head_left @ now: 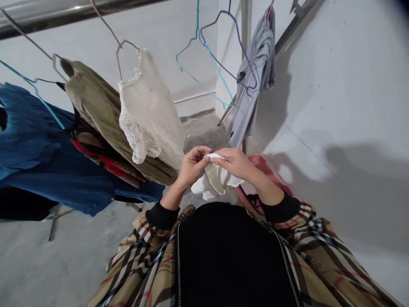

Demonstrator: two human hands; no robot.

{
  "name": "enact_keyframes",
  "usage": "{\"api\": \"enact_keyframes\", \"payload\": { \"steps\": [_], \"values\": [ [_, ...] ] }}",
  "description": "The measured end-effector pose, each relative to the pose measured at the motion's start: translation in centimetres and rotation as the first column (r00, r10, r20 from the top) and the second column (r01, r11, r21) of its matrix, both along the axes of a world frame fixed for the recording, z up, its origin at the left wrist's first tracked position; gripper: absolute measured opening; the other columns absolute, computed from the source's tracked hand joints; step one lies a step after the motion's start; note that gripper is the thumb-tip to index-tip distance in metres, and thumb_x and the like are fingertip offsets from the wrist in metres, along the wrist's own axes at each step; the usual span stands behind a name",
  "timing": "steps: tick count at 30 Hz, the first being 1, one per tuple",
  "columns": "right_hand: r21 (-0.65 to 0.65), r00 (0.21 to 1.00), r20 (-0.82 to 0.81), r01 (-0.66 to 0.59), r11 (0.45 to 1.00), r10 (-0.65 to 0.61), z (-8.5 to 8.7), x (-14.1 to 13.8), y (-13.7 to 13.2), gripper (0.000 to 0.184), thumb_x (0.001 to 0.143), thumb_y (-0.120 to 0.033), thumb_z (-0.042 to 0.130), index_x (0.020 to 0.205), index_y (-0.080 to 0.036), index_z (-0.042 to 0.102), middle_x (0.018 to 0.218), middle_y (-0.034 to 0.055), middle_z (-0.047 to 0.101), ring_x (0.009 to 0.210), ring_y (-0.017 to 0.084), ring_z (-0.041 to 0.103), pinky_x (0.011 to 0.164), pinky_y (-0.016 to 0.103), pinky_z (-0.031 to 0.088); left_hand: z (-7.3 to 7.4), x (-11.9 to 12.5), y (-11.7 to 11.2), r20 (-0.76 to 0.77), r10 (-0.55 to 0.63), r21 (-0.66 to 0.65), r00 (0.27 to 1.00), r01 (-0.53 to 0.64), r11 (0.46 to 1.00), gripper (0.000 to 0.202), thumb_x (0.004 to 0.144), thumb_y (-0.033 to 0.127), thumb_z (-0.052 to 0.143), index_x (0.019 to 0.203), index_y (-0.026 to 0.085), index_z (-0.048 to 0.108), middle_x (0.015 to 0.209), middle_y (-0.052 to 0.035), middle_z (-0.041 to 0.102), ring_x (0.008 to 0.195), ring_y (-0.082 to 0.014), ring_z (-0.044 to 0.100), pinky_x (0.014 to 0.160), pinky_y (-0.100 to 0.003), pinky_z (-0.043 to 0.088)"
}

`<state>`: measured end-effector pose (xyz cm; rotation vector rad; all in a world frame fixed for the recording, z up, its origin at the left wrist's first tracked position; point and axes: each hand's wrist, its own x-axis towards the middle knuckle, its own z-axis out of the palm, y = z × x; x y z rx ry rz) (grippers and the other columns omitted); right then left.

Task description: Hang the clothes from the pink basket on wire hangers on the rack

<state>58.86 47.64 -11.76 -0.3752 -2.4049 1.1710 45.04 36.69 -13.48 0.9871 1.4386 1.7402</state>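
A small white and cream cloth garment [216, 181] hangs down from between my hands in front of my chest; its exact kind I cannot make out. My left hand [194, 164] pinches its upper edge, thumb and fingers closed on the fabric. From the other side my right hand [235, 162] grips the same white edge, so both hands nearly touch. Folds droop below the fingers and hide part of the shape. Just left of my hands hangs a cream lace top [153, 106] on a hanger.
A metal rail [64, 17] crosses the upper left, with an olive garment [96, 102] and blue clothing [47, 149] below it. Bare turquoise [220, 68] and purple [238, 32] hangers hang ahead, beside a grey garment [255, 68]. A pink basin [268, 170] stands low at right, near the white wall [351, 106].
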Motion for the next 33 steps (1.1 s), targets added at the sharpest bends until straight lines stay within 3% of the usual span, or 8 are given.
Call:
{"api": "enact_keyframes", "payload": {
  "steps": [5, 9, 17, 20, 24, 27, 30, 33],
  "values": [
    [-0.023, 0.989, -0.12, 0.08, 0.997, -0.082, 0.9, 0.0, -0.3, 0.037, 0.091, -0.05, 0.052, 0.085, -0.02, 0.074, 0.081, 0.0035, 0.071, 0.073, 0.015, 0.062, 0.069, 0.026, 0.047, -2.9, 0.3, -0.4, -0.165, -0.041, -0.082, 0.985, 0.028, 0.996, 0.034, 0.073, 0.026, 0.072, 0.105, 0.021, 0.063, 0.089, -0.003, 0.065, 0.075, -0.0134, 0.057, 0.074, -0.025, 0.045],
    [-0.091, 0.974, -0.176, 0.125, 0.988, -0.139, 2.1, 0.7, -0.6, 0.037, 0.089, -0.052, 0.055, 0.083, -0.019, 0.072, 0.073, 0.0013, 0.066, 0.068, 0.013, 0.059, 0.064, 0.024, 0.046, -5.9, -0.3, -0.2, -0.337, -0.031, -0.229, 0.941, -0.05, 0.972, 0.024, 0.07, 0.013, 0.064, 0.092, 0.019, 0.067, 0.083, -0.0021, 0.064, 0.074, -0.0148, 0.054, 0.073, -0.026, 0.043],
    [-0.23, 0.896, -0.238, 0.323, 0.918, -0.375, 2.3, 3.4, 0.2, 0.036, 0.086, -0.053, 0.059, 0.075, -0.02, 0.069, 0.066, 0.0005, 0.063, 0.06, 0.013, 0.056, 0.055, 0.024, 0.046, -9.4, -2.5, -0.9, -0.193, 0.186, -0.399, 0.964, -0.25, 0.882, 0.013, 0.062, 0.012, 0.064, 0.072, 0.018, 0.067, 0.076, -0.0033, 0.062, 0.069, -0.0161, 0.05, 0.066, -0.026, 0.041],
    [-0.253, 0.877, -0.211, 0.378, 0.891, -0.432, 1.4, 4.4, 0.7, 0.034, 0.085, -0.053, 0.06, 0.077, -0.02, 0.069, 0.065, 0.0006, 0.063, 0.058, 0.014, 0.056, 0.053, 0.025, 0.045, -8.9, -2.9, -0.9, -0.023, 0.288, -0.411, 0.957, -0.272, 0.87, 0.018, 0.065, 0.021, 0.064, 0.082, 0.017, 0.066, 0.075, -0.0017, 0.062, 0.063, -0.0136, 0.051, 0.061, -0.024, 0.043],
    [-0.259, 0.908, -0.113, 0.365, 0.894, -0.403, 0.0, 5.6, 1.5, 0.033, 0.085, -0.05, 0.061, 0.078, -0.02, 0.069, 0.067, 0.0008, 0.064, 0.06, 0.014, 0.057, 0.052, 0.024, 0.044, -6.5, -3.3, -0.9, 0.242, 0.341, -0.384, 0.908, -0.233, 0.893, 0.026, 0.068, 0.031, 0.063, 0.089, 0.016, 0.061, 0.075, -0.002, 0.064, 0.066, -0.0139, 0.059, 0.063, -0.026, 0.049],
    [-0.21, 0.974, 0.072, 0.224, 0.952, -0.214, -1.5, 6.4, 2.5, 0.035, 0.088, -0.048, 0.056, 0.076, -0.018, 0.07, 0.068, 0.0007, 0.065, 0.06, 0.013, 0.057, 0.052, 0.023, 0.044, -4.1, -3.4, -1.3, 0.441, 0.343, -0.364, 0.829, -0.184, 0.913, 0.028, 0.065, 0.029, 0.068, 0.089, 0.015, 0.062, 0.074, -0.0023, 0.065, 0.064, -0.0148, 0.061, 0.059, -0.026, 0.05],
    [-0.171, 0.947, 0.317, 0.001, 0.985, 0.055, -3.1, 6.7, 3.9, 0.035, 0.088, -0.045, 0.056, 0.074, -0.018, 0.071, 0.067, 0.0009, 0.067, 0.059, 0.014, 0.058, 0.052, 0.023, 0.044, -2.2, -2.8, -2.1, 0.634, 0.347, -0.348, 0.691, -0.146, 0.926, 0.024, 0.061, 0.022, 0.073, 0.082, 0.015, 0.063, 0.068, 0.0006, 0.063, 0.058, -0.0124, 0.059, 0.055, -0.023, 0.048],
    [-0.13, 0.928, 0.36, -0.055, 0.99, 0.099, -4.1, 5.6, 5.4, 0.026, 0.084, -0.041, 0.061, 0.088, -0.019, 0.074, 0.082, 0.0038, 0.072, 0.071, 0.017, 0.063, 0.062, 0.026, 0.05, -1.3, -1.7, -2.7, 0.636, 0.268, -0.311, 0.724, -0.078, 0.947, 0.025, 0.058, 0.024, 0.079, 0.071, 0.015, 0.061, 0.061, 0.0029, 0.06, 0.054, -0.0099, 0.055, 0.053, -0.02, 0.046]
  ]
}}
